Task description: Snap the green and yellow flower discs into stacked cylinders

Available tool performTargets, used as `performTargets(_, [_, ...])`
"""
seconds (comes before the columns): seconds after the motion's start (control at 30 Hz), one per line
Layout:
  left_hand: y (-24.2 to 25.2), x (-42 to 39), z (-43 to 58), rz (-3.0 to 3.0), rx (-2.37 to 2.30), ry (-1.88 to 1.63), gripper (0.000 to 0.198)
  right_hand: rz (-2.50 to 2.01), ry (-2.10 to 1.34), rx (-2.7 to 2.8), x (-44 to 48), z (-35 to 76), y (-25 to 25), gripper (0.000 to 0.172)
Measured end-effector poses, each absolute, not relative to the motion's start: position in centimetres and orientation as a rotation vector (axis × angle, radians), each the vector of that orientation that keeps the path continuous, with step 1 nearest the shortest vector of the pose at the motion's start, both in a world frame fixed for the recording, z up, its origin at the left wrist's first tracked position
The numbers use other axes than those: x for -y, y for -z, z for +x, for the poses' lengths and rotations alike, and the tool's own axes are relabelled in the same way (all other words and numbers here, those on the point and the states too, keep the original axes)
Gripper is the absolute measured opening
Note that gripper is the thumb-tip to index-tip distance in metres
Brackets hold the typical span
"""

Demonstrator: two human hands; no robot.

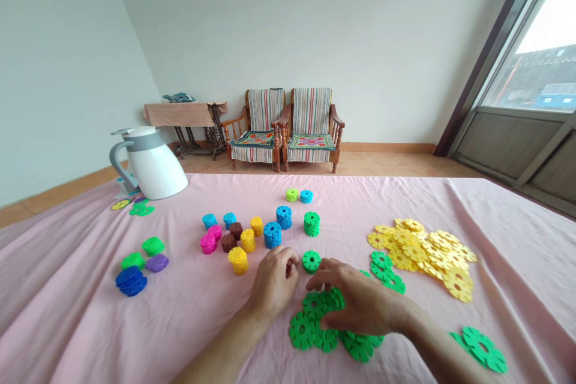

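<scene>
Left hand (274,282): fingers curled, tips just beside the left edge of a short green disc stack (311,261); contact cannot be told.
Right hand (360,303): fingers stretched forward and loosely together, tips just short of the stack's near side, palm lying over a loose heap of green notched discs (315,327). Whether it grips a disc underneath cannot be told.
The stack stands upright on the pink-clothed counter (90,324), between the two sets of fingertips.

Around, going outward:
- Behind the stack: a taller green stack (311,223), two blue stacks (272,234), then yellow stacks (237,260), brown stacks (228,242) and pink stacks (207,243) to the left. None stands between the fingers and the short stack.
- Right: a few flat green discs (387,270) touching a broad heap of yellow discs (423,252); more green discs (483,348) lie near the counter's front right.
- Far left: a dark blue pile (131,281) and a purple pile (157,263), well apart from the hands.
- Back left corner: a white jug kettle (150,162).
- Beyond the counter: two wooden armchairs (283,129) with striped covers against the wall.
</scene>
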State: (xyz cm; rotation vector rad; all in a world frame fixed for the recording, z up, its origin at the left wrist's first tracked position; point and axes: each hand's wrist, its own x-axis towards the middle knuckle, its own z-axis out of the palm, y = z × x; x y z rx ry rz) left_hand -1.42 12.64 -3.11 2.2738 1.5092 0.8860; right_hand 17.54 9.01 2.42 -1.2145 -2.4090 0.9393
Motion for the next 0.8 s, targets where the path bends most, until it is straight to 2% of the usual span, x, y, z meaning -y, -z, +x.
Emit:
performTargets(0.43, [2.8, -12.5, -1.4, 2.231, -1.494, -0.892, 0.021, -1.274, -0.8, 2.423, -8.7, 16.4, -1.6, 0.03])
performTargets(0.57, [1.6, -11.9, -1.5, 2.182, -1.369, -0.899, 0.01, -1.205, -0.864, 2.375, -9.0, 17.2, -1.9, 0.036])
performTargets(0.63, [0.8, -11.4, -1.8, 2.178, -1.253, -0.837, 0.003, -1.202, -0.88, 2.276, -9.6, 18.0, -2.0, 0.033])
performTargets(0.7, [0.0, -11.1, -2.2, 2.184, -1.14, -0.725, 0.011, -1.294, -0.808, 2.112, -10.5, 18.8, -1.8, 0.022])
performTargets(0.8, [-0.7, -10.8, -2.9, 2.189, -1.027, -0.557, 0.039, -1.463, -0.685, 1.897, -11.4, 20.0, -1.1, 0.015])
